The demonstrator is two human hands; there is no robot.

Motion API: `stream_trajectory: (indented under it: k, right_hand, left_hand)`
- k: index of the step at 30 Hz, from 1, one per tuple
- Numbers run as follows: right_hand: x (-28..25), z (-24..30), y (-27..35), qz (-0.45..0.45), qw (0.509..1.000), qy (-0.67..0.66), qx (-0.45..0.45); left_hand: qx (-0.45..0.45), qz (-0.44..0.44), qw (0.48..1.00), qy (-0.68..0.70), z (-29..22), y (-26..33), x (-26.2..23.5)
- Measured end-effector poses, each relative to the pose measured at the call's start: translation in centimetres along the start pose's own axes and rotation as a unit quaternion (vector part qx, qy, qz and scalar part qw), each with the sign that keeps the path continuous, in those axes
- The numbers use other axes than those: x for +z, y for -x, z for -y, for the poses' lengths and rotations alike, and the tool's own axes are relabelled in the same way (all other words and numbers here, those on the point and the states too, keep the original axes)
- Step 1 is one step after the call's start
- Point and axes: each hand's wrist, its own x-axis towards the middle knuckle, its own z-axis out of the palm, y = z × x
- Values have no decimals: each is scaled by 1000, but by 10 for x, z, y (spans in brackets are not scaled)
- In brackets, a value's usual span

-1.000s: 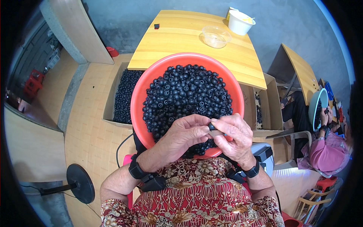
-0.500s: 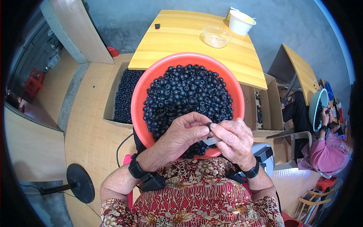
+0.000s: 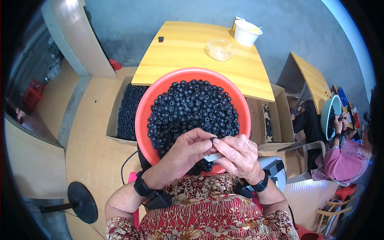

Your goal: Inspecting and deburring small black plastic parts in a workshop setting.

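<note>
A red basin [image 3: 243, 110] in front of me is heaped with small round black parts [image 3: 192, 106], many with a hole in the end. Over its near side, my left hand [image 3: 180, 156] pinches one small black part [image 3: 212, 140] between thumb and fingertips. From the other side my right hand [image 3: 240, 158] meets it, the thumb against the same part. A flat, pale, blade-like strip [image 3: 214, 157] juts out from under my right fingers toward the left hand. How the right fingers grip the strip is partly hidden.
Beyond the basin is a wooden table [image 3: 176, 50] with a clear plastic bowl [image 3: 221, 50] and a white tub [image 3: 247, 33]. Cardboard boxes [image 3: 114, 120] holding black parts flank the basin. A co-worker in pink [image 3: 346, 160] sits at right with a teal basin [image 3: 338, 105]. A black round base [image 3: 83, 202] stands at left.
The whole view has shifted, so the basin and table sit lower and slightly left. My hands keep nearly the same pinch on the black part, with the strip still between them.
</note>
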Motion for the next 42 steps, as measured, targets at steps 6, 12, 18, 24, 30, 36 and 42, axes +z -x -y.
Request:
stream_trajectory:
  k: [6,12,18,24,30,36,42]
  right_hand:
    - [-2,-6,2,-10,1000,15,-7]
    - [-1,-8,5,-9,999,38,4]
    - [1,-9,6,-7,999,45,4]
    - [1,-12,6,-8,999,49,16]
    - [5,-18,11,-10,998,61,-7]
    - [8,-38,7,-60,992,50,95]
    - [2,-12,3,-65,994,-25,86]
  left_hand:
    - [-2,-5,1000,18,-1,-2,-6]
    - [-18,0,999,40,0,0,-8]
    - [-25,-5,998,49,-1,0,-8]
    - [-31,-12,998,50,-1,1,-10]
    - [2,-22,1000,-3,-2,2,-5]
    - [27,-1,996,-81,-6,6,5]
    - [-5,-1,1000,-17,-8,2,-4]
